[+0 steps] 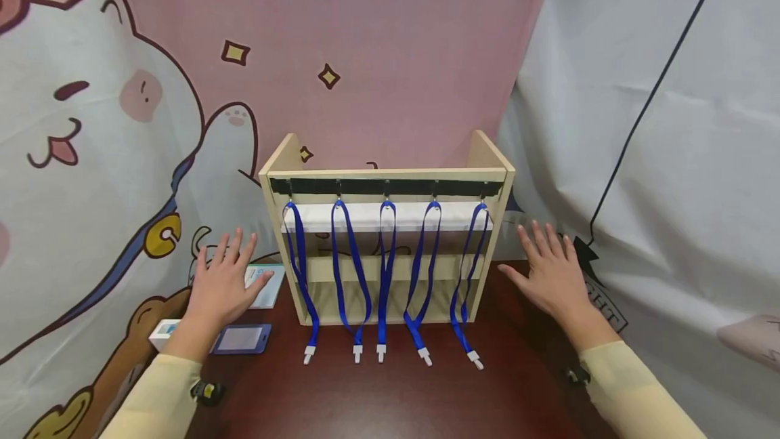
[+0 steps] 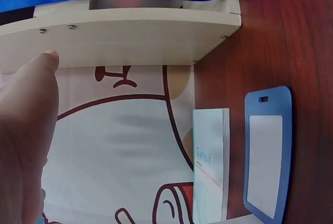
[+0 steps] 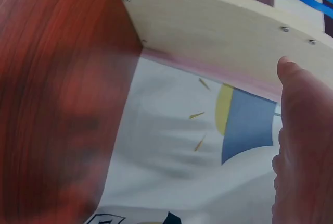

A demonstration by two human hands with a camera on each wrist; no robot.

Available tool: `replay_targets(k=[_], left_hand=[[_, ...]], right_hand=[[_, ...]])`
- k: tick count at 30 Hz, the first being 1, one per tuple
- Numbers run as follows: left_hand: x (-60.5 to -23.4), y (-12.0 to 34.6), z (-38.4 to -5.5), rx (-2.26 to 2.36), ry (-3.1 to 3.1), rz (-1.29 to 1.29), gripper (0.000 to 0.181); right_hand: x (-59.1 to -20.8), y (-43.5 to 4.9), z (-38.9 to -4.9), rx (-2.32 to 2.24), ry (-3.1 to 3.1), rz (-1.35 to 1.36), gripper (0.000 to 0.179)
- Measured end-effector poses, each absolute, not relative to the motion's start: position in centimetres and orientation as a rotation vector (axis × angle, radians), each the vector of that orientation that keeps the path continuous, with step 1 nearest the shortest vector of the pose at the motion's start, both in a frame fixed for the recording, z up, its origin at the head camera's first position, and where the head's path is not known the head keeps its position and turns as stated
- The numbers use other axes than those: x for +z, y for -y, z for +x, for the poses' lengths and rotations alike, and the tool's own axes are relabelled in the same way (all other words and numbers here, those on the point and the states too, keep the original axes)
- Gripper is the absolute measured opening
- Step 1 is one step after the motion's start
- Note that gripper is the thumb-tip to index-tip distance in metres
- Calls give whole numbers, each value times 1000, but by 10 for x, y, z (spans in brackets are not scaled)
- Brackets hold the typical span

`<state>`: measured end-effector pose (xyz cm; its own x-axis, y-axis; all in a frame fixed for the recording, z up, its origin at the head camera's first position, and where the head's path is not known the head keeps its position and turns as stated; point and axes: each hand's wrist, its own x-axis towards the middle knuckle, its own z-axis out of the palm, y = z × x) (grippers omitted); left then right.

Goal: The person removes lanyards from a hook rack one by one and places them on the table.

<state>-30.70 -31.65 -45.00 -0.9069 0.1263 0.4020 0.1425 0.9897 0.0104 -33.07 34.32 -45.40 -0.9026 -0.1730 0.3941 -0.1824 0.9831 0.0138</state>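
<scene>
Both hands are spread with straight fingers and hold nothing. My left hand [image 1: 221, 283] is raised to the left of a pale wooden rack [image 1: 390, 268], nearest a booklet [image 1: 265, 286] and a blue badge holder [image 1: 241, 339]. To the rack's right is my right hand [image 1: 553, 276], apart from it. Several blue lanyards [image 1: 353, 249] hang from hooks on a black strip [image 1: 359, 187] along the rack's front, their white clips [image 1: 357, 353] reaching down by the table. In the left wrist view, the badge holder [image 2: 265, 156] lies beside the booklet [image 2: 210, 164].
A small white box [image 1: 162, 332] sits partly behind the left forearm. The dark red wooden table [image 1: 390, 402] bears the rack. Behind hang a pink cartoon cloth [image 1: 396, 39] and a white cloth [image 1: 688, 154]. A white shelf strip [image 1: 317, 217] crosses the rack behind the lanyards.
</scene>
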Motion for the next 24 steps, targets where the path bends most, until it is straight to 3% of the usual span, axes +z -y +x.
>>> replay_targets(k=[14, 24], left_hand=[[-424, 305, -298, -242, 2547, -266, 89], [-394, 290, -302, -405, 2357, -358, 83]], right_hand=[[-444, -326, -303, 391, 2490, 271, 99], [-445, -293, -289, 793, 2135, 290, 77]])
